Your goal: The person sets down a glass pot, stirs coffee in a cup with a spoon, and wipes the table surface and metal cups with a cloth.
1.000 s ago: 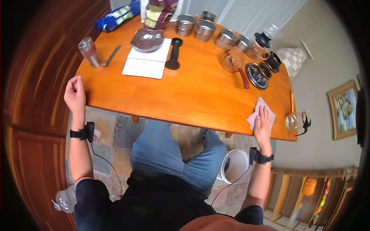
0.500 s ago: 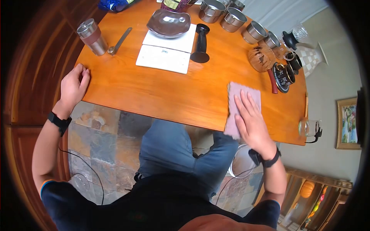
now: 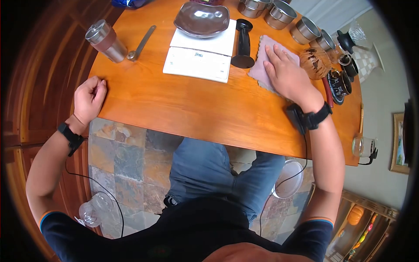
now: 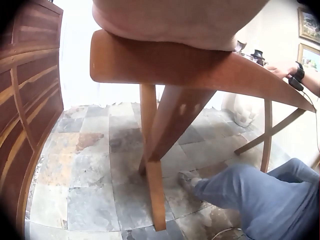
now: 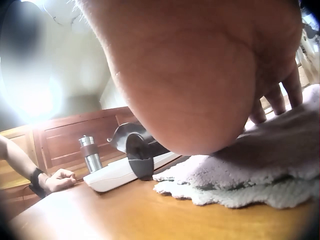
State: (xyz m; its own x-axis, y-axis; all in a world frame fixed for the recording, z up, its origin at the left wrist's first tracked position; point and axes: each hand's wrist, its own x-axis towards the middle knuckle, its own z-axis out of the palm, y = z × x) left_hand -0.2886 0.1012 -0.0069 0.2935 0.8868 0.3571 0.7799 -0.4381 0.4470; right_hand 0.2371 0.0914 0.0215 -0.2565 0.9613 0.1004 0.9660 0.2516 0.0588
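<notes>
A folded pink cloth [image 3: 262,65] lies on the wooden table [image 3: 174,107], right of a black tamper-like tool [image 3: 243,43]. My right hand [image 3: 288,74] rests on it with fingers extended; in the right wrist view the palm [image 5: 190,75] is over the cloth [image 5: 240,170], whose layers show a pale underside. My left hand [image 3: 89,98] rests at the table's left edge, its fingers loosely curled with nothing in them. In the left wrist view part of that hand [image 4: 170,20] lies on the table edge [image 4: 150,62].
A white scale [image 3: 198,63] carries a brown dish [image 3: 201,19]. Left stand a steel grinder [image 3: 107,41] and a measuring spoon [image 3: 143,43]. Metal cups [image 3: 280,15], a glass pot [image 3: 315,63] and a black cup [image 3: 341,83] are at the right; a glass jar [image 3: 363,146] is at the edge.
My right hand and the cloth have moved from the right front of the table leftward and away from me, near the black tool. My left hand has stayed at the left edge.
</notes>
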